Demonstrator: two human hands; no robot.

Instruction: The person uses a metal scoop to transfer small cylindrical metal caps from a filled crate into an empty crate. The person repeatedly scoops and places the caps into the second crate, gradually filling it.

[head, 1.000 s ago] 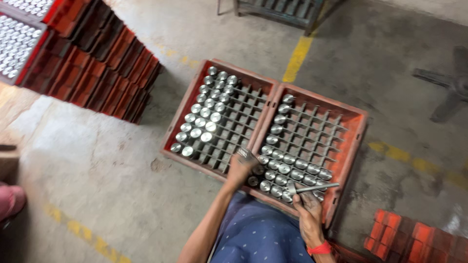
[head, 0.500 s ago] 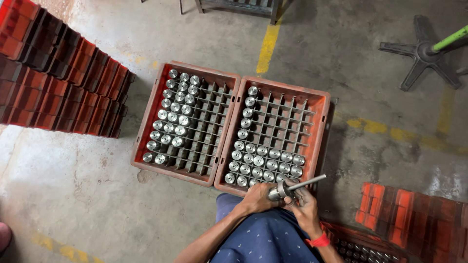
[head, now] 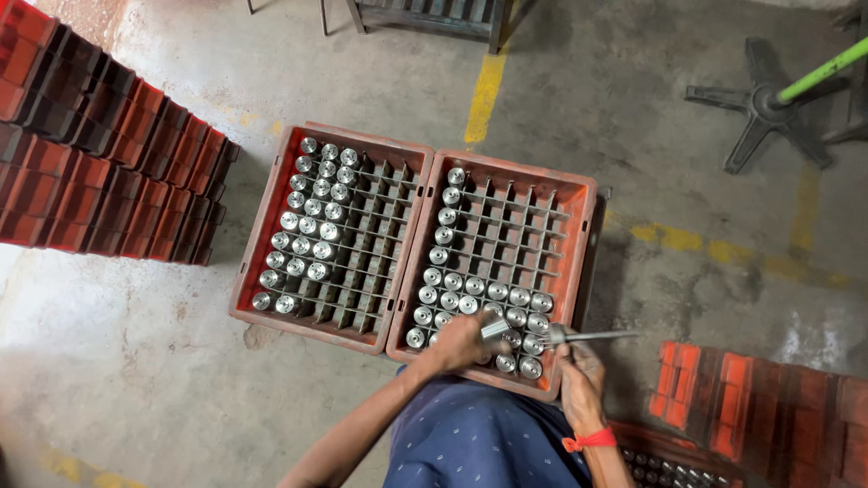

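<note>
Both hands closed: left point(head: 457, 342) grips a metal cylinder point(head: 495, 329), right point(head: 579, 366) a rod point(head: 592, 337)

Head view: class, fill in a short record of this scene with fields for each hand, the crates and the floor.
left hand: grips a short metal cylinder over the near cells
right hand: holds a thin metal rod
right crate: red, cylinders in left column and near rows
left crate: red, left half filled
floor: concrete, yellow lines
stacked crates: red, at left

crates point(head: 262, 262) red-orange | cylinders point(head: 312, 226) silver | wristband point(head: 588, 441) red | floor line point(head: 484, 95) yellow
</note>
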